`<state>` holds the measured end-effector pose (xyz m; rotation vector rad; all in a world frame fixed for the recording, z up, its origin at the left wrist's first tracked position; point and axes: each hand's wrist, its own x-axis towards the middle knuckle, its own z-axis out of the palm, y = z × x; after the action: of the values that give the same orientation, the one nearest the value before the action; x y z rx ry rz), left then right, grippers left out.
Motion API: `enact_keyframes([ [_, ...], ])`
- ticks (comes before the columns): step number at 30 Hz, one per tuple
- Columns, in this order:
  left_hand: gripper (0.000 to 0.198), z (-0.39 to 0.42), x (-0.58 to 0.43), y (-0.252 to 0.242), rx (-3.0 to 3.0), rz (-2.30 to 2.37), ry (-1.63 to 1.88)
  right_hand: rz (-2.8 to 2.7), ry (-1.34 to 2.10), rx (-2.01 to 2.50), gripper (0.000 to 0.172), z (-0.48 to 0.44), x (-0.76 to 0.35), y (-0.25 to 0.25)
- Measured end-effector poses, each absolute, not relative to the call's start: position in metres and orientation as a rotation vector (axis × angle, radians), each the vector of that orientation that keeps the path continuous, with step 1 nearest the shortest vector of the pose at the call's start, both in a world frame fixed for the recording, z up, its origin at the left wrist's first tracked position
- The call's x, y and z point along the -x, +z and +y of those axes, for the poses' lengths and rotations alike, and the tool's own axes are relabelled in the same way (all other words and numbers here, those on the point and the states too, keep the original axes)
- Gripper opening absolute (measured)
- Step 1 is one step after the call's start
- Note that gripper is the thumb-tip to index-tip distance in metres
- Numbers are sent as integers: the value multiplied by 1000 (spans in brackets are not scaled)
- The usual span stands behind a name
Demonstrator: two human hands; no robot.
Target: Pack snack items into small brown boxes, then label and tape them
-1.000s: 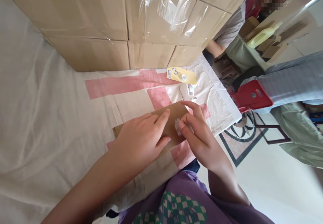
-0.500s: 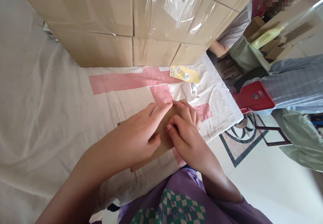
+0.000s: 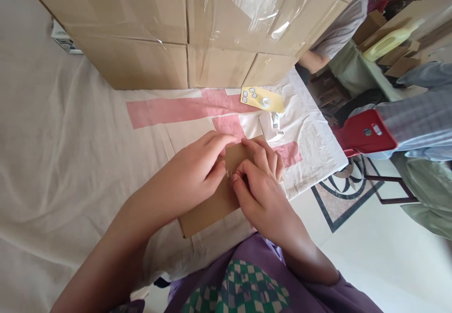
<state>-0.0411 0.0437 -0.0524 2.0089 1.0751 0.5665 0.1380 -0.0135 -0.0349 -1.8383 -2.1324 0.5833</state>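
Observation:
A flat brown cardboard box lies on the cloth in front of me, under both hands. My left hand rests over its left part, fingers bent toward the far edge and thumb held apart. Across the right part is my right hand, thumb and index finger pinched together low over the cardboard. Beside that pinch a small shiny glint shows on the box; what the fingertips hold is too small to make out. The other right fingers reach over the far edge. Just beyond stands a white tape dispenser.
Large taped cartons form a wall at the back of the cloth-covered table. A yellow card bearing small white labels and a white ring lies before them. Right of the table are a red chair and other people.
My left hand has drawn back slightly to the left, baring more of the box top between the hands. My right hand keeps its pinch in nearly the same place. The view has shifted slightly.

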Motion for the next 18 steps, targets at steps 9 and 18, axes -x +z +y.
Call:
enact_keyframes([
  [9, 44, 45, 41, -53, -1969, 1070, 560, -2136, 488, 1865, 17, -16, -136, -41],
  [18, 44, 44, 38, -52, -1986, 1102, 553, -2107, 377, 1889, 19, -14, -130, -47],
])
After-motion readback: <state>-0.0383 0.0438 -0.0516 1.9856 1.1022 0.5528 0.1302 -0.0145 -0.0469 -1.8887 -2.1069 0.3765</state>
